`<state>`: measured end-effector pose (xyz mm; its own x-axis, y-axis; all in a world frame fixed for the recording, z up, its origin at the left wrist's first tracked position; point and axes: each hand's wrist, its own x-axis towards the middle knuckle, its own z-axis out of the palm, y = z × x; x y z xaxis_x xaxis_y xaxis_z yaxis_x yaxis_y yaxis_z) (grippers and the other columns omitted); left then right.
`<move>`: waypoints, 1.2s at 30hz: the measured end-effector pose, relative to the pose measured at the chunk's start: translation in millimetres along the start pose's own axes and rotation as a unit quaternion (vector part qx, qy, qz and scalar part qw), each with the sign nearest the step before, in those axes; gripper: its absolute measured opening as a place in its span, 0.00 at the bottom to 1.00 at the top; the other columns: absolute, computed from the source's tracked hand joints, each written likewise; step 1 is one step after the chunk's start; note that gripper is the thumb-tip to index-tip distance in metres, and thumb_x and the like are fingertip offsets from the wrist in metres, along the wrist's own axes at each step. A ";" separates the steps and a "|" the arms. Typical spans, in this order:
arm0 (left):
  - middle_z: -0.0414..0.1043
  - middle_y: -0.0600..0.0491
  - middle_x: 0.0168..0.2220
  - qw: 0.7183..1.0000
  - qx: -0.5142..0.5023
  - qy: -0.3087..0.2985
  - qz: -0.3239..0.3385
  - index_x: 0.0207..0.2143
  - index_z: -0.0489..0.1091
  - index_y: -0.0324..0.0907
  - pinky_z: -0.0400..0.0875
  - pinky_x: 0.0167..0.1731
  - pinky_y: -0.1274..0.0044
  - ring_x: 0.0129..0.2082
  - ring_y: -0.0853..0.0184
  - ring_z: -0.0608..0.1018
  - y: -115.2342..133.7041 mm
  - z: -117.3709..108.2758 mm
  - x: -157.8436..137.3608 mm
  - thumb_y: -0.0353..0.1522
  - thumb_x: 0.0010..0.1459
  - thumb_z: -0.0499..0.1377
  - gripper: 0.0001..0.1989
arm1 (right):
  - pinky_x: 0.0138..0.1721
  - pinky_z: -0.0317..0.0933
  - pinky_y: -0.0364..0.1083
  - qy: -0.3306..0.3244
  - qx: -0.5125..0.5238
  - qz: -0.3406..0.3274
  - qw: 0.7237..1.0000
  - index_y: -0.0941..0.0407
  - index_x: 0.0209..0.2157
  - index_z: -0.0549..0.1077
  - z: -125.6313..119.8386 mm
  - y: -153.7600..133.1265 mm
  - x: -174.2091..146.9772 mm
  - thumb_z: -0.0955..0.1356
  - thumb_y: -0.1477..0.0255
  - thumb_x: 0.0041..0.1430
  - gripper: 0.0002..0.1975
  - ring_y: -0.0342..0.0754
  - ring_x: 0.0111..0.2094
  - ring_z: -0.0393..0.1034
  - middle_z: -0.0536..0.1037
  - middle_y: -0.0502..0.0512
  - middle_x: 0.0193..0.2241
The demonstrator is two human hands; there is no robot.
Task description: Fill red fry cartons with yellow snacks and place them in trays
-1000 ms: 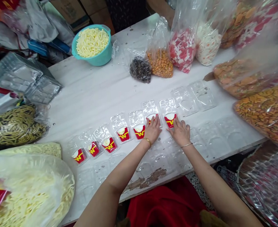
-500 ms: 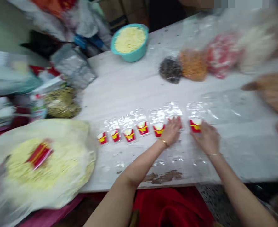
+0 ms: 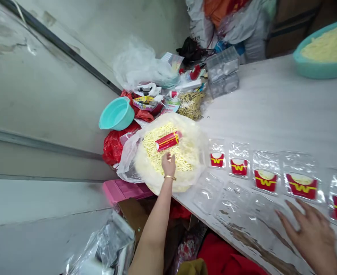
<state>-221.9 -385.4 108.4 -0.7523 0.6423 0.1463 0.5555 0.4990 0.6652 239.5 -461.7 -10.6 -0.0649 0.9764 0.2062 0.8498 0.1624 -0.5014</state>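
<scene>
The stack of red cartons (image 3: 168, 141) lies tilted on top of the pale yellow sticks inside the open clear bag (image 3: 197, 152), which sits at the near left end of the white table (image 3: 271, 110). Just below the stack, the left hand (image 3: 168, 164) reaches into the bag with its fingers pointing up toward the cartons; it is close to them but holds nothing, and how far the fingers are spread cannot be told from here.

Taking the bag as the landmark: its left side bulges past the table's left edge, over a red sack (image 3: 112, 147) and a pink crate (image 3: 122, 190) lower down. Up and left of the bag lies an empty teal bowl (image 3: 116, 113), and directly behind it a heap of small packets and a bag of dark yellow strands (image 3: 191, 104). To the right of the bag runs a row of clear blister trays, each holding a red carton with a yellow W (image 3: 216, 159); the first tray lies just beside the bag's wall. A second row of empty clear trays (image 3: 207, 191) lies nearer the table's front edge.

The right hand (image 3: 311, 233) rests flat, fingers spread wide, on the empty trays far right of the bag, gripping nothing. Behind the tray row the tabletop is bare up to a teal bowl of sticks (image 3: 323, 53) at the far right.
</scene>
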 end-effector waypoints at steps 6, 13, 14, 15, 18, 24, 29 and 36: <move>0.73 0.51 0.29 0.997 0.002 -0.023 -0.070 0.30 0.70 0.39 0.67 0.38 0.73 0.32 0.65 0.75 -56.3 -32.6 126.0 0.34 0.47 0.63 0.08 | 0.51 0.59 0.62 -0.081 0.093 -0.119 0.985 0.48 0.53 0.67 68.0 -169.2 40.7 0.64 0.57 0.57 0.22 0.62 0.56 0.59 0.67 0.61 0.55; 0.72 0.57 0.25 0.994 -0.061 -0.078 -0.041 0.26 0.69 0.41 0.66 0.36 0.77 0.28 0.70 0.74 -74.6 -43.8 99.4 0.33 0.51 0.59 0.04 | 0.58 0.50 0.58 -0.149 0.063 -0.249 0.955 0.57 0.61 0.56 104.6 -346.7 112.3 0.63 0.58 0.59 0.32 0.59 0.61 0.49 0.58 0.63 0.61; 0.72 0.57 0.25 0.993 -0.071 -0.083 -0.033 0.26 0.69 0.41 0.67 0.36 0.78 0.28 0.70 0.74 -75.6 -47.0 92.8 0.33 0.52 0.58 0.05 | 0.59 0.47 0.59 -0.147 0.054 -0.276 0.948 0.58 0.63 0.52 112.5 -371.3 126.2 0.65 0.58 0.57 0.37 0.60 0.63 0.45 0.54 0.64 0.63; 0.71 0.57 0.25 0.993 -0.082 -0.088 -0.023 0.26 0.69 0.41 0.67 0.35 0.78 0.27 0.71 0.73 -76.5 -49.7 87.6 0.33 0.52 0.58 0.05 | 0.60 0.44 0.59 -0.147 0.048 -0.305 0.940 0.59 0.64 0.48 121.7 -394.2 139.9 0.67 0.59 0.55 0.41 0.60 0.64 0.40 0.49 0.64 0.65; 0.72 0.57 0.25 0.990 -0.097 -0.099 0.013 0.26 0.69 0.41 0.67 0.35 0.77 0.27 0.70 0.73 -79.8 -55.5 84.2 0.32 0.52 0.57 0.05 | 0.62 0.33 0.61 -0.157 0.046 -0.407 0.899 0.61 0.64 0.47 152.7 -447.0 175.9 0.69 0.63 0.51 0.44 0.62 0.65 0.38 0.51 0.66 0.64; 0.71 0.57 0.25 0.993 -0.094 -0.077 -0.008 0.25 0.68 0.42 0.66 0.34 0.78 0.26 0.71 0.72 -103.3 -81.2 115.9 0.31 0.53 0.57 0.05 | 0.61 0.36 0.61 -0.190 0.031 -0.432 0.881 0.62 0.57 0.60 196.0 -482.2 217.4 0.70 0.62 0.47 0.37 0.62 0.54 0.56 0.67 0.67 0.50; 0.69 0.55 0.25 0.992 -0.013 -0.112 0.055 0.26 0.68 0.42 0.65 0.34 0.77 0.27 0.69 0.71 -116.2 -114.4 109.4 0.32 0.54 0.57 0.05 | 0.61 0.34 0.63 -0.185 0.060 -0.487 0.852 0.62 0.63 0.48 194.9 -484.4 201.7 0.70 0.54 0.47 0.50 0.65 0.59 0.48 0.59 0.67 0.58; 0.71 0.49 0.38 0.940 0.008 -0.257 0.225 0.40 0.69 0.41 0.69 0.41 0.73 0.37 0.66 0.73 -107.6 -118.1 117.6 0.30 0.58 0.52 0.09 | 0.49 0.57 0.56 -0.216 0.135 -0.312 0.915 0.64 0.59 0.54 181.1 -448.7 135.6 0.65 0.60 0.55 0.35 0.60 0.48 0.61 0.68 0.67 0.47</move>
<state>-411.9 -432.2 140.5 -0.1727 0.9844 0.0348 0.7845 0.1161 0.6092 -245.4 -376.4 90.1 -0.7437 0.6373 0.2019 0.4202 0.6805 -0.6003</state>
